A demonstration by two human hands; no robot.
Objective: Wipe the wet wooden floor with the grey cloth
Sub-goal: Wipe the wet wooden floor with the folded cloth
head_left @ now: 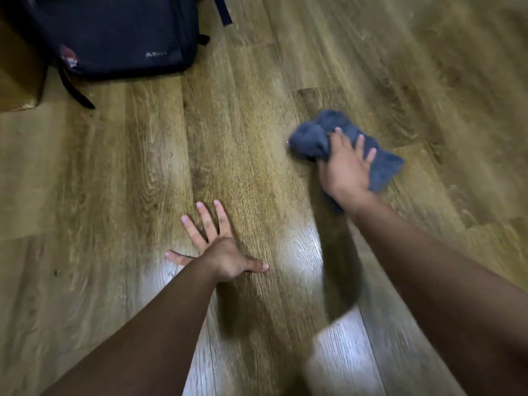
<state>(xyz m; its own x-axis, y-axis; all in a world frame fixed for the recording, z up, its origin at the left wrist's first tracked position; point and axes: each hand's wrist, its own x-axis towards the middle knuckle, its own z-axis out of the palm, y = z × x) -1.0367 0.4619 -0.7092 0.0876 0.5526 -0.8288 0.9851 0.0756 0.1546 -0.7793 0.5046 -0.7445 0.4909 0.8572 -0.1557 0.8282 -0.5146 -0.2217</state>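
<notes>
left hand [220,252] flat, fingers spread, braced on floor [120,172] | right hand [347,167] beyond, grip pressing bunched cloth [380,164] to boards, mid-floor | advice: keep palm weight even, overlap strokes toward glossy near patch | far left: bag [114,32], logo unreadable

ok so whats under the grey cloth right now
The crumpled grey cloth lies directly on the wooden plank floor, pressed down by the right hand. The patch of floor beneath the grey cloth is covered, so whether it is wet there cannot be seen.
</notes>
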